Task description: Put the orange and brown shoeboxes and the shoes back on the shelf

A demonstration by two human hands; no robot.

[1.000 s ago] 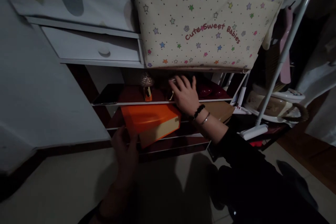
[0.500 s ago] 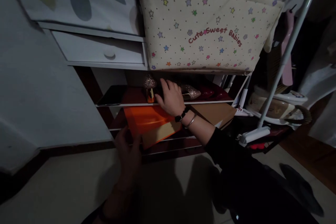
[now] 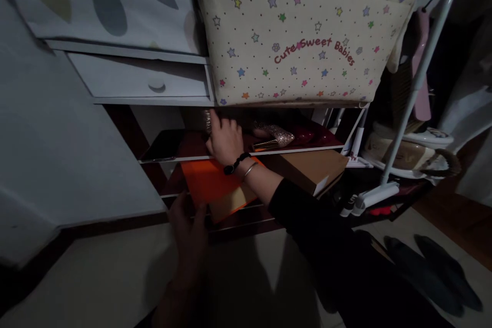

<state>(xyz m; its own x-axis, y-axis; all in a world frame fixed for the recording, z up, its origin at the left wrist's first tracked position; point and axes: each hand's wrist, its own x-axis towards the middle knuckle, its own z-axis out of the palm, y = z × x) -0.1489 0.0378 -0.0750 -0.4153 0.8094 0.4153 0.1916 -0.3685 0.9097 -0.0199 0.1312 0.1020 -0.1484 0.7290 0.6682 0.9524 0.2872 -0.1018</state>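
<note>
Glittery heeled shoe [image 3: 273, 135] lies on the upper shelf [image 3: 169, 154] at 3 o'clock from the right hand [image 3: 225, 139], heel toward it; right-hand grip unclear, left hand [image 3: 189, 225] open against the orange box [image 3: 209, 180]

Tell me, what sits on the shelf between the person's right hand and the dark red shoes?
A glittery high-heeled shoe lies on its side between the right hand and the red shoes, seen in the head view.
</note>
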